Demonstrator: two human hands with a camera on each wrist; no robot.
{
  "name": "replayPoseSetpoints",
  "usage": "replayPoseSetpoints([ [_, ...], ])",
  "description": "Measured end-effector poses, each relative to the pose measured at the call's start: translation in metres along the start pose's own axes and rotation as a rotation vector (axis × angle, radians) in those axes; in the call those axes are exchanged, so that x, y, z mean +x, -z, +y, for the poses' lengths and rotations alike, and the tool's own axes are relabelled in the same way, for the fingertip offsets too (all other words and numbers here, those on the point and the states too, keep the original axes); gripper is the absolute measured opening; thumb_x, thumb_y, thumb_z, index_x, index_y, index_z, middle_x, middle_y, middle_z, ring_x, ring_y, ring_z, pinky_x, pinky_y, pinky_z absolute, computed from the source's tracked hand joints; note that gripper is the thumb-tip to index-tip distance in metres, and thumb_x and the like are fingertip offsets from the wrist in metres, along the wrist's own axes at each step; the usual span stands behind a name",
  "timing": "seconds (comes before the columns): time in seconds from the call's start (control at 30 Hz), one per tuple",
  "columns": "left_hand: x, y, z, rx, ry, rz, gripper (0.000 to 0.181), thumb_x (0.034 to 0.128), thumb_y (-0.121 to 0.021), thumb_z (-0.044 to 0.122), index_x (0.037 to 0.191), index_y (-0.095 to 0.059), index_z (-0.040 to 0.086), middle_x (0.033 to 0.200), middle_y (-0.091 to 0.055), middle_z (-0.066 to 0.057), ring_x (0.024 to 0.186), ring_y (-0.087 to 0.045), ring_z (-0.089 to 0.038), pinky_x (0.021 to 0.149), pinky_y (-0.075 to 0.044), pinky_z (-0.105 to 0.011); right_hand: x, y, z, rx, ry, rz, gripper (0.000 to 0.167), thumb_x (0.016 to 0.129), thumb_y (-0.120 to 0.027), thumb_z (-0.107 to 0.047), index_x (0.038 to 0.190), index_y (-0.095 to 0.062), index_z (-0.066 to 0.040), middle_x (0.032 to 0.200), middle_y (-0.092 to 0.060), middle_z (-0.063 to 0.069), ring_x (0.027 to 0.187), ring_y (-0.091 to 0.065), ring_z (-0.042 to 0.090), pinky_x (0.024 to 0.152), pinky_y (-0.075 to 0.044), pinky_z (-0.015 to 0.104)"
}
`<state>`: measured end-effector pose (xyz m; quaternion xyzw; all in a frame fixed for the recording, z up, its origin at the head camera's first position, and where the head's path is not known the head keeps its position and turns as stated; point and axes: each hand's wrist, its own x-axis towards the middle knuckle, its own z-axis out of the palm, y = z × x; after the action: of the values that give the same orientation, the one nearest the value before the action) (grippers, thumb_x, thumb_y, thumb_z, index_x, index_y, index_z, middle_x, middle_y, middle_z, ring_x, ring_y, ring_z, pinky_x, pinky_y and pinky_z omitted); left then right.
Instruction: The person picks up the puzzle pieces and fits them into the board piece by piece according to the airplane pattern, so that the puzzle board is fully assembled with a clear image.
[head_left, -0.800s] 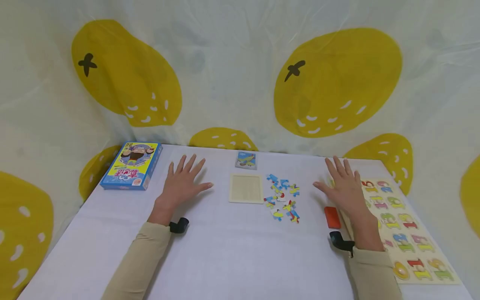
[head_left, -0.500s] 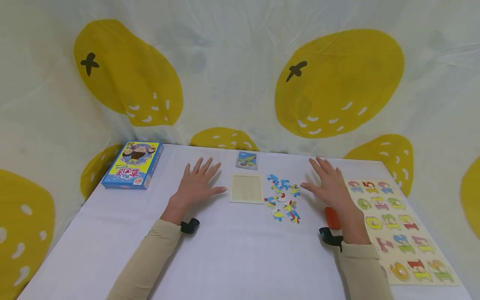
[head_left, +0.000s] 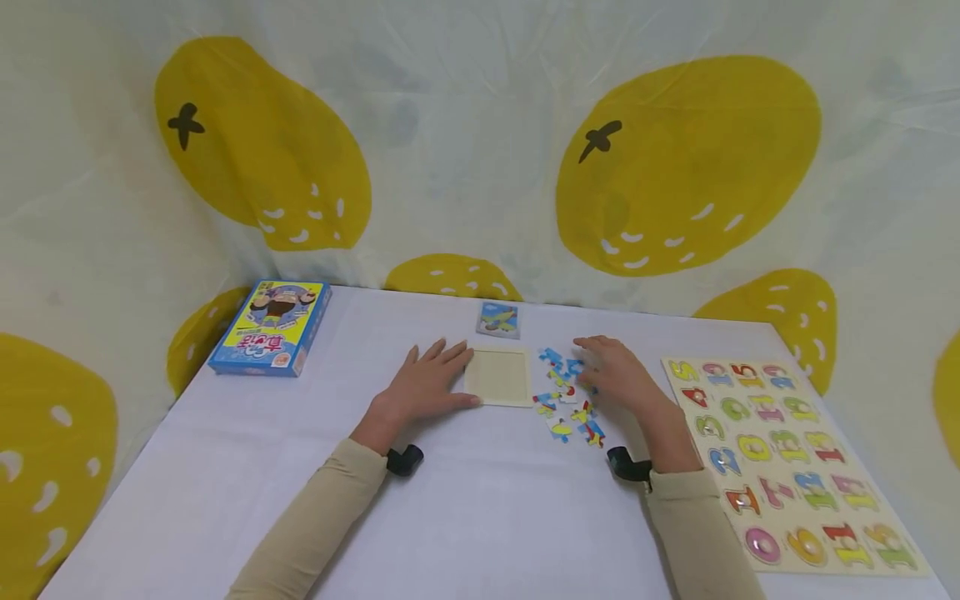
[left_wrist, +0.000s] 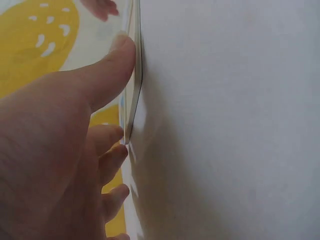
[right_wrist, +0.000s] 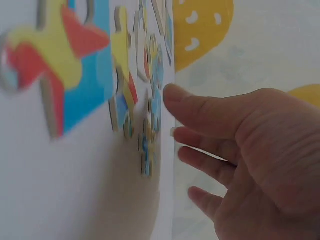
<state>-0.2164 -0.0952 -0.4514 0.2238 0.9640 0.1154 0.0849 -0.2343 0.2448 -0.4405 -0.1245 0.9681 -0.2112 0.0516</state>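
The left hand (head_left: 426, 385) lies at the left edge of a square wooden tray (head_left: 498, 377), thumb and fingertips touching its rim. In the left wrist view the thumb of that hand (left_wrist: 75, 130) rests along the tray's side (left_wrist: 132, 95). Just right of the tray lie loose jigsaw pieces (head_left: 558, 430) in blue, yellow and red. Over their right side hovers the right hand (head_left: 621, 379), fingers slightly bent. In the right wrist view its fingers (right_wrist: 207, 157) are apart with nothing between them, close to the far pieces (right_wrist: 147, 150).
Behind the tray lies a small picture card (head_left: 498, 320). A blue and yellow box (head_left: 270, 328) stands at the back left. On the right is a board of coloured numbers (head_left: 787, 467). A cloth with yellow fruit shapes (head_left: 690, 167) hangs behind the table.
Both hands have moved inward and down: the left to the tray's edge, the right from beside the number board to the jigsaw pieces. The red block seen earlier is now out of sight.
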Motion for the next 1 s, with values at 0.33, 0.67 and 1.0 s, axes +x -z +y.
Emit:
replayPoseSetpoints([
  [0.33, 0.003, -0.004, 0.003, 0.018, 0.035, -0.011, 0.087, 0.0879, -0.058, 0.068, 0.157, -0.031, 0.023, 0.165, -0.028, 0.006, 0.155, -0.02, -0.028, 0.122, -0.014, -0.062, 0.011, -0.008, -0.014, -0.036, -0.032, -0.041, 0.036, 0.087, -0.07, -0.005, 0.122, -0.067, 0.001, 0.119, -0.057, 0.019, 0.111, -0.05, 0.035, 0.104, -0.044, 0.053],
  [0.67, 0.001, -0.002, 0.007, -0.02, 0.033, -0.01, 0.086, 0.0882, -0.061, 0.064, 0.156, -0.033, 0.02, 0.164, -0.029, 0.004, 0.154, -0.022, -0.031, 0.121, -0.017, -0.062, 0.015, -0.005, -0.013, 0.056, -0.121, -0.064, 0.033, 0.086, -0.074, -0.007, 0.117, -0.064, -0.001, 0.111, -0.056, 0.018, 0.101, -0.05, 0.031, 0.095, -0.049, 0.047],
  [1.0, 0.003, -0.003, 0.007, -0.016, 0.032, -0.002, 0.087, 0.0882, -0.06, 0.066, 0.157, -0.033, 0.02, 0.164, -0.029, 0.005, 0.154, -0.022, -0.03, 0.121, -0.018, -0.063, 0.012, 0.001, -0.013, 0.118, -0.09, -0.015, 0.02, 0.089, -0.061, 0.001, 0.108, -0.063, -0.003, 0.099, -0.056, 0.015, 0.092, -0.051, 0.029, 0.079, -0.047, 0.037],
])
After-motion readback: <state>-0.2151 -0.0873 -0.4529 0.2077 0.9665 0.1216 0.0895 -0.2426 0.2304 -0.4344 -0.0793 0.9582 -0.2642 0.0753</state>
